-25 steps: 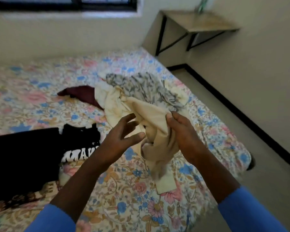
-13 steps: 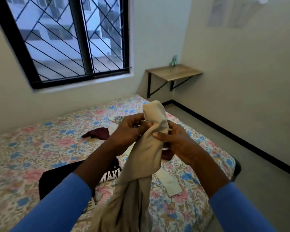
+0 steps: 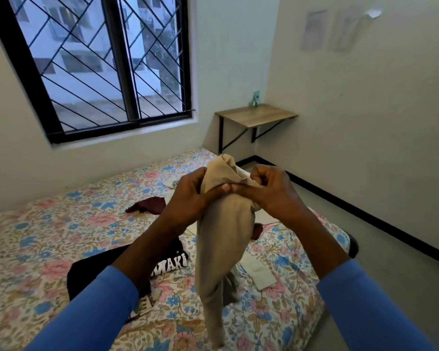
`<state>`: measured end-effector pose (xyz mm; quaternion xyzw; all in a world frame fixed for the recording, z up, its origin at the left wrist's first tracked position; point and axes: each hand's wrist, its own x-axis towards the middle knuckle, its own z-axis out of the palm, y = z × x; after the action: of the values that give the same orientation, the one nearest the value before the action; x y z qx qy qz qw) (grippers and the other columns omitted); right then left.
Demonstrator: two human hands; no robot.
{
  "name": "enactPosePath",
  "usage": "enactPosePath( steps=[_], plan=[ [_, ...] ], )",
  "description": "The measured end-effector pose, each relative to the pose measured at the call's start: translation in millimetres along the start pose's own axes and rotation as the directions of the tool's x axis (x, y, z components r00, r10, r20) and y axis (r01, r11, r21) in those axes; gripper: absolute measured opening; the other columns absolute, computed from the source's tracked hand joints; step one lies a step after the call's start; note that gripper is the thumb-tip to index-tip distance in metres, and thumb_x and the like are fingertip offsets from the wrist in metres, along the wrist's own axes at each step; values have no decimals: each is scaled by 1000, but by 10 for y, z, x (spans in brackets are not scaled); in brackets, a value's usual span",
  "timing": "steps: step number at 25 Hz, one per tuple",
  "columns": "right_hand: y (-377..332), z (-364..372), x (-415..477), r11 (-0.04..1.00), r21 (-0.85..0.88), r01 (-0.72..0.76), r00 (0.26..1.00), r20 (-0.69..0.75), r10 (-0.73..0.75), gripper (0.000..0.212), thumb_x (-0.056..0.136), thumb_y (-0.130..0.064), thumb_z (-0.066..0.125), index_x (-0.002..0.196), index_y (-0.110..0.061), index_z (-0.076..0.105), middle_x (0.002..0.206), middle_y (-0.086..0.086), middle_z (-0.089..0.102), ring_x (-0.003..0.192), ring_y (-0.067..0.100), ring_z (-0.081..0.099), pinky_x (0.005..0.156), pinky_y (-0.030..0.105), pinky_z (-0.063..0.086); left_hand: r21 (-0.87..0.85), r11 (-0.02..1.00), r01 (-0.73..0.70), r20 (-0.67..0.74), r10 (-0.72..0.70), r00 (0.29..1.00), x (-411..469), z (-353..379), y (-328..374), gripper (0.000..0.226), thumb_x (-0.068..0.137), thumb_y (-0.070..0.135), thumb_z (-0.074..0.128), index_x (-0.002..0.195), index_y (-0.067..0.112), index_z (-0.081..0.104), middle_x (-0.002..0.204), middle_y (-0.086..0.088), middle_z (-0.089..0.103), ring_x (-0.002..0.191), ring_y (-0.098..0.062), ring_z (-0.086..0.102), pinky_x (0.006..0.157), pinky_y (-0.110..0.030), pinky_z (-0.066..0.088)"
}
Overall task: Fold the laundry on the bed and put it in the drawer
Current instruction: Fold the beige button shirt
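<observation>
A beige garment point(image 3: 223, 239) hangs in front of me above the bed point(image 3: 61, 239), bunched at its top and trailing down to the floral sheet. My left hand point(image 3: 188, 198) grips its upper part from the left. On the right, my right hand point(image 3: 269, 193) pinches the same top edge, thumbs nearly touching. A black printed shirt point(image 3: 170, 259) lies on the bed under my left forearm. A maroon garment point(image 3: 150, 205) sits farther back. A cream cloth point(image 3: 257, 272) lies to the right, partly hidden by the beige garment. No drawer is in view.
A barred window point(image 3: 107, 62) fills the far wall. A small wooden wall table point(image 3: 256, 115) with a green object stands in the corner. Bare grey floor point(image 3: 390, 262) runs along the bed's right side up to the white wall.
The beige garment went from the pile on the bed up to chest height. My left hand, open a second ago, has closed on it. My view has tilted upward to the window.
</observation>
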<state>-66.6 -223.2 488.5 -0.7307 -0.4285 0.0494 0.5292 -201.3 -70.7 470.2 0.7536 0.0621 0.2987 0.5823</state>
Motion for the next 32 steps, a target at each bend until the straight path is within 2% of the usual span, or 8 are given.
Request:
enactPosePath(
  steps=[4,7,12,18,22,26,30,32],
  plan=[
    [-71,-7,14,945,270,-185,956,272,109,31,83,-24,85,100,-16,61,93,1,65,85,18,66,72,37,58,36,997,-69,-104,72,992,31,-18,89,9,98,24,69,102,31,73,94,22,77,92,-1,73,76,-17,56],
    [-51,28,-50,940,105,-326,842,483,238,58,80,-15,87,130,-22,58,109,-1,70,91,12,71,67,23,57,90,992,-83,-221,101,970,83,-46,143,6,97,33,71,98,28,74,88,15,77,86,-2,73,73,-22,57],
    [9,-128,53,910,281,-306,942,228,247,14,96,-21,70,108,-16,75,97,0,78,90,14,74,79,32,60,424,883,-201,-198,307,931,237,-391,259,34,91,53,71,108,24,76,101,8,76,94,-9,71,82,-29,55],
    [-74,-103,5,602,656,-456,882,423,207,28,97,-19,64,124,-10,67,107,9,76,101,24,71,85,36,62,-254,959,127,-103,-157,982,228,-450,295,36,86,40,75,111,15,73,99,-6,73,95,-26,69,86,-46,57],
    [-205,-41,-42,730,429,-532,772,600,210,40,82,-16,79,120,-11,66,107,9,77,100,24,75,82,37,63,-241,965,103,-97,-129,987,186,-281,321,18,100,24,68,112,11,70,102,-6,72,98,-23,69,91,-44,60],
    [-245,-118,132,980,-116,-159,955,234,183,42,72,-41,92,100,-15,75,89,3,75,85,16,71,70,30,58,101,990,-97,-44,102,994,249,-446,270,30,97,25,73,119,6,66,108,-4,69,95,-10,65,81,-23,54],
    [-108,-421,206,886,-463,-4,997,-76,-35,26,84,-50,81,83,-25,77,75,-1,71,73,12,65,65,36,51,446,893,55,211,-165,964,280,-687,301,47,75,47,87,109,16,75,107,-4,73,101,-18,69,79,-27,56],
    [11,-488,195,920,-390,-46,989,-146,-13,23,87,-47,80,87,-24,78,80,-1,71,78,15,66,70,38,53,307,943,125,225,-199,954,314,-765,294,46,70,43,92,95,8,78,93,-10,75,88,-23,72,72,-29,56]
  ],
)
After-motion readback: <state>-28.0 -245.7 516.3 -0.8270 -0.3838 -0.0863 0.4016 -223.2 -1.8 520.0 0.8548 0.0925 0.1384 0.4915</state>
